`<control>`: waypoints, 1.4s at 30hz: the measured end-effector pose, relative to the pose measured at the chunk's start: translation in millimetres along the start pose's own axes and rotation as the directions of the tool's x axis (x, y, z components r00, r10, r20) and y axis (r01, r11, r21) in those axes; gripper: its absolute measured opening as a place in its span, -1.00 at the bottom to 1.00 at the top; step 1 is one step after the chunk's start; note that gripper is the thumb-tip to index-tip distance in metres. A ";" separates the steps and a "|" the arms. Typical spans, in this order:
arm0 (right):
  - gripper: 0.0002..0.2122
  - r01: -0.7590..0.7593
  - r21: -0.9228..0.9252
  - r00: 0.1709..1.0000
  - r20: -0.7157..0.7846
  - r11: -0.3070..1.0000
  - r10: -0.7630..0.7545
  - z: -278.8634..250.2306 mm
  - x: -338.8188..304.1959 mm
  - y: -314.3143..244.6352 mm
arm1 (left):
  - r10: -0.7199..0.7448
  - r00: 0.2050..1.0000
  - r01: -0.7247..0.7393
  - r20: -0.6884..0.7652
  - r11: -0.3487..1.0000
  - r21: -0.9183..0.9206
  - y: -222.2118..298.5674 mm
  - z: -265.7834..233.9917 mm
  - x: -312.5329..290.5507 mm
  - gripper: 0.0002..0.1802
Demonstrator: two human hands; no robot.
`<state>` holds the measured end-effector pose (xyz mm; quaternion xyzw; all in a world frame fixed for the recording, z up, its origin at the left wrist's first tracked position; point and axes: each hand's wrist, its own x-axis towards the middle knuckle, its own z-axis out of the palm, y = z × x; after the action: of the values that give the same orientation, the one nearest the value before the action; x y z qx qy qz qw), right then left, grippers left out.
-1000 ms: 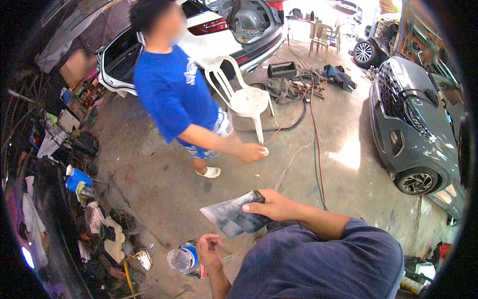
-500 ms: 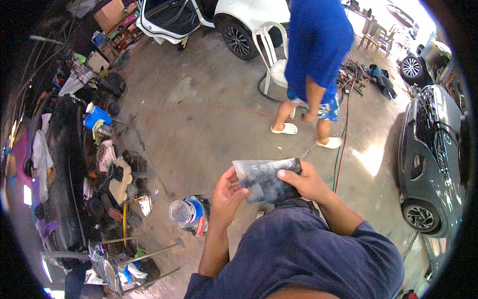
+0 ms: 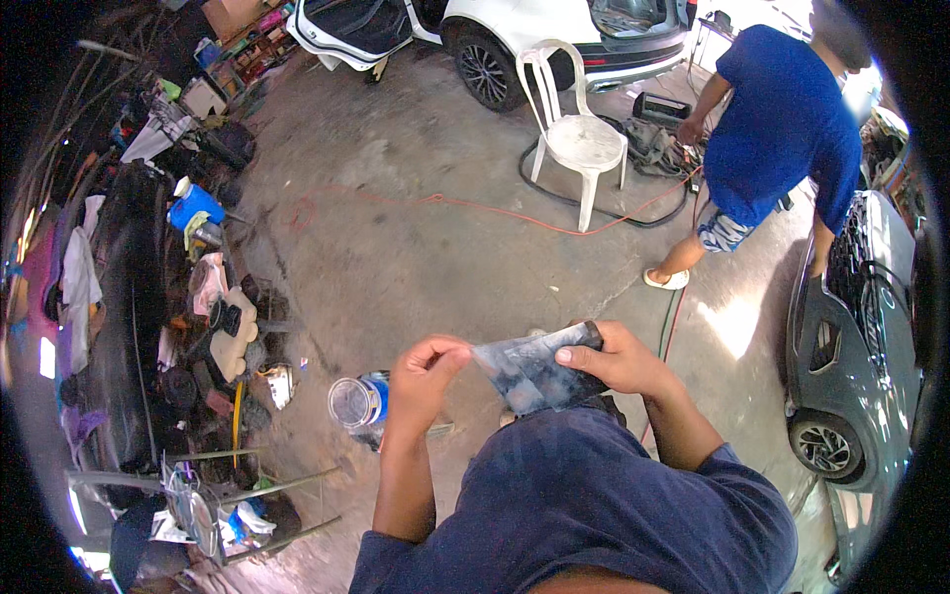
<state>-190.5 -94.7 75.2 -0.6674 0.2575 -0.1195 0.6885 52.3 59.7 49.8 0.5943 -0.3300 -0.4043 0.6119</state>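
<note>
A flat dark sheet [image 3: 539, 371] with whitish, cloudy smudges and a black right edge is held in front of my chest. My right hand [image 3: 631, 358] grips its right end, thumb laid on top and fingers underneath. At the upper left corner my left hand [image 3: 424, 381] pinches with thumb and forefinger, the fingertips meeting the sheet's edge. What the sheet is made of I cannot make out.
A clear-topped tub with blue [image 3: 358, 401] stands on the floor left of me. Ahead are a white plastic chair [image 3: 584, 144], an orange cord [image 3: 475, 206] and a white car [image 3: 515, 30]. A co-worker in blue [image 3: 777, 129] is beside a dark car front [image 3: 856, 337]. Clutter lines the left.
The co-worker has walked right, from beside the chair to the dark car. My left hand has shifted left and closed from a looser grip to a pinch at the sheet's corner.
</note>
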 end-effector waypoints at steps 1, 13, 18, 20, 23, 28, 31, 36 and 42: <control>-0.74 0.014 0.035 1.000 -0.004 0.999 -0.013 1.8 -0.2 0.8 | 0.019 0.999 -0.019 -0.039 1.000 0.001 2.2 0.1 0.2 -0.88; -0.72 0.124 0.408 0.951 -0.310 0.905 0.010 19.8 -1.8 13.6 | 0.233 0.958 -0.196 -0.168 0.958 0.211 -51.2 13.7 -16.8 -0.63; -0.70 0.177 0.836 0.957 -0.269 0.519 0.108 11.5 7.3 14.6 | -0.327 0.928 0.240 0.179 0.891 0.385 -84.8 10.9 -29.3 -0.40; -0.68 0.127 0.926 0.987 -0.154 0.356 0.049 13.2 13.8 22.6 | -0.279 0.948 0.249 0.155 0.950 0.190 -74.0 41.4 -41.7 -0.39; -0.60 0.077 0.945 0.997 -0.070 0.317 -0.033 44.0 22.1 21.5 | 0.095 0.981 -0.122 0.170 0.980 0.159 -95.3 52.7 -54.9 -0.42; -0.67 -0.005 0.922 1.000 0.005 0.388 0.002 85.9 26.5 48.9 | -0.191 0.976 0.129 -0.107 0.896 -0.424 -80.4 47.1 -48.0 -0.41; -0.71 0.103 0.931 0.986 -0.142 0.350 0.088 77.4 33.8 40.2 | -0.182 0.974 0.076 -0.133 0.822 -0.565 -73.2 43.7 -43.7 -0.26; -0.68 0.511 0.262 0.754 -0.593 0.819 -0.281 32.4 28.4 31.9 | -0.022 0.997 -0.011 -0.076 0.911 -0.413 -36.5 38.9 -52.1 -0.01; -0.57 0.844 -0.426 0.469 0.287 0.327 -0.835 83.9 8.6 32.2 | 0.130 0.990 -0.134 -0.062 0.988 -0.075 -46.0 54.6 -43.8 -0.10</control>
<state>-146.0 -24.5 40.0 -0.8606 -0.1078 -0.3784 0.3234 -20.7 74.8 11.6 0.5576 -0.3350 -0.3586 0.6695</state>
